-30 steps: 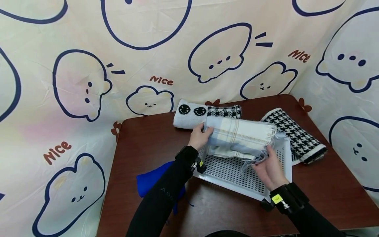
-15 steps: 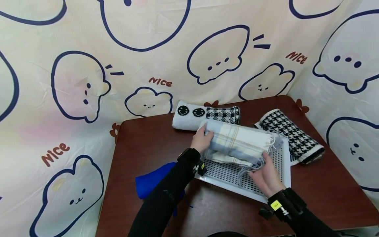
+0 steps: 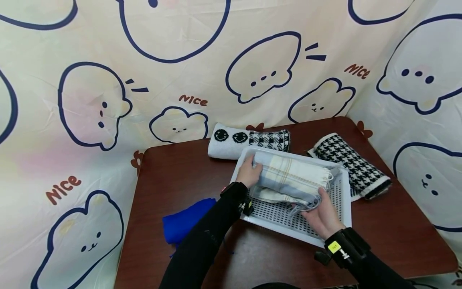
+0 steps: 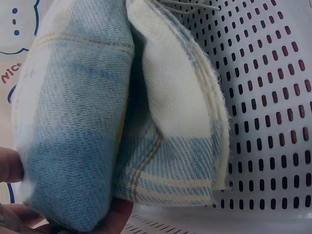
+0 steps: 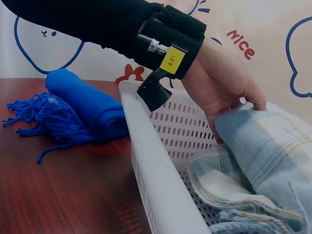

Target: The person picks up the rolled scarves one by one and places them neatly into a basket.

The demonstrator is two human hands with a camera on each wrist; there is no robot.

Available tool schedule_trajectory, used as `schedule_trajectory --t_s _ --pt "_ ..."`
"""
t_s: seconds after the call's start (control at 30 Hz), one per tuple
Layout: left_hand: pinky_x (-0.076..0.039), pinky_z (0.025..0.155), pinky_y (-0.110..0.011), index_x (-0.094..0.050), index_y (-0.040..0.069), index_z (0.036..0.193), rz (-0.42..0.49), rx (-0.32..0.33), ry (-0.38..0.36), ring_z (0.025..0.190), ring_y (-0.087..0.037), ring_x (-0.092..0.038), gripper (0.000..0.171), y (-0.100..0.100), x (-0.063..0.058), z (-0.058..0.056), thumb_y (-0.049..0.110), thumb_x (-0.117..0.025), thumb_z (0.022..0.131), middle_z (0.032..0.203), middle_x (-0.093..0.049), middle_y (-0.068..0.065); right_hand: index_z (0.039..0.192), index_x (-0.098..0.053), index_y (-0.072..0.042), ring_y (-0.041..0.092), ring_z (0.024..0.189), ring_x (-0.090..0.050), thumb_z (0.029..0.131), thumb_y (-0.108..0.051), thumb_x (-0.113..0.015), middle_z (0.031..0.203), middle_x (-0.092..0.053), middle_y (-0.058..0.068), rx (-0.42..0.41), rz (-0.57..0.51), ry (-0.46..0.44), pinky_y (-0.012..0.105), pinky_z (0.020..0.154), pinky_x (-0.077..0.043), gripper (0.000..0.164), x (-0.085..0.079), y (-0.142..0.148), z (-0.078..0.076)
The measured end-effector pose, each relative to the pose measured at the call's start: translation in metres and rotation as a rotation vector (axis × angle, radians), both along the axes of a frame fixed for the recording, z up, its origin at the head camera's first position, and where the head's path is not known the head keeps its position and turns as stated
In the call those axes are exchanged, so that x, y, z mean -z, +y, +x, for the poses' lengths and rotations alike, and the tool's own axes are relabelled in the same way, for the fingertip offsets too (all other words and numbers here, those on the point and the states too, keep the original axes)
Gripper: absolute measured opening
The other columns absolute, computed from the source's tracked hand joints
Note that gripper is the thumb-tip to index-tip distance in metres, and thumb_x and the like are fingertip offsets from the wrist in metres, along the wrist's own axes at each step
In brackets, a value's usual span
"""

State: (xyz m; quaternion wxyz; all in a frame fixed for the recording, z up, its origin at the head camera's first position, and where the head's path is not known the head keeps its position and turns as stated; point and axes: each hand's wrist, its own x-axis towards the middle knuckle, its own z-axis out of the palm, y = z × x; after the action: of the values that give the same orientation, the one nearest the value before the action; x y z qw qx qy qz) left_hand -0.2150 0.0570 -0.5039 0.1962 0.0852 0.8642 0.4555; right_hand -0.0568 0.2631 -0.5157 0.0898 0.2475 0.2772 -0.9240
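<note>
A rolled plaid scarf (image 3: 288, 176) in light blue and cream, with fringe, lies inside a white perforated basket (image 3: 283, 230). My left hand (image 3: 250, 172) grips its left end, thumb on one side and fingers beneath, as the left wrist view shows on the scarf (image 4: 78, 122). At the fringed right end, my right hand (image 3: 324, 214) holds the scarf, its thumb against the roll and its other fingers partly hidden below. In the right wrist view, the left hand (image 5: 222, 78) reaches over the basket wall (image 5: 158, 170); the right hand is out of that view.
A blue fringed scarf (image 3: 187, 220) lies left of the basket, partly behind the left sleeve. Behind it is a white roll with smiley faces and black checks (image 3: 231, 140). A houndstooth knit roll (image 3: 350, 164) lies at the right. Everything stands on a brown table (image 3: 173, 176).
Both hands have lowered the plaid scarf into the basket, and the basket's back rim now shows above it. The view has shifted slightly.
</note>
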Motion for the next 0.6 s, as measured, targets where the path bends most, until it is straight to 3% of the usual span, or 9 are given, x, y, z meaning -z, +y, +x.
schedule_trajectory --t_s 0.2,0.43,0.6 --pt "-0.035 0.126 -0.045 -0.028 0.008 0.170 0.018 0.001 -0.001 0.157 -0.033 -0.037 0.059 0.003 0.000 0.001 0.030 -0.042 0.116 0.172 -0.035 -0.016 0.167 0.012 -0.051 0.010 0.164 0.008 0.115 -0.056 -0.018 0.178 0.013 -0.015 -0.009 0.010 0.000 0.039 0.134 -0.005 0.060 0.003 0.003 -0.002" --pt "-0.034 0.127 -0.045 -0.026 0.012 0.171 -0.008 0.000 -0.019 0.157 -0.032 -0.037 0.060 0.008 0.002 0.001 0.032 -0.041 0.117 0.173 -0.034 -0.014 0.170 0.011 -0.044 0.013 0.165 0.007 0.116 -0.053 -0.016 0.179 0.012 -0.010 -0.043 0.065 0.025 0.041 0.134 -0.005 0.061 0.007 0.006 -0.002" --pt "-0.034 0.127 -0.045 -0.025 0.015 0.171 -0.029 -0.006 -0.037 0.157 -0.031 -0.036 0.060 0.011 0.005 -0.002 0.032 -0.043 0.117 0.173 -0.033 -0.012 0.170 0.010 -0.044 0.013 0.165 0.006 0.116 -0.054 -0.016 0.180 0.012 -0.010 -0.052 0.082 0.016 0.040 0.134 -0.004 0.061 0.009 0.008 -0.003"
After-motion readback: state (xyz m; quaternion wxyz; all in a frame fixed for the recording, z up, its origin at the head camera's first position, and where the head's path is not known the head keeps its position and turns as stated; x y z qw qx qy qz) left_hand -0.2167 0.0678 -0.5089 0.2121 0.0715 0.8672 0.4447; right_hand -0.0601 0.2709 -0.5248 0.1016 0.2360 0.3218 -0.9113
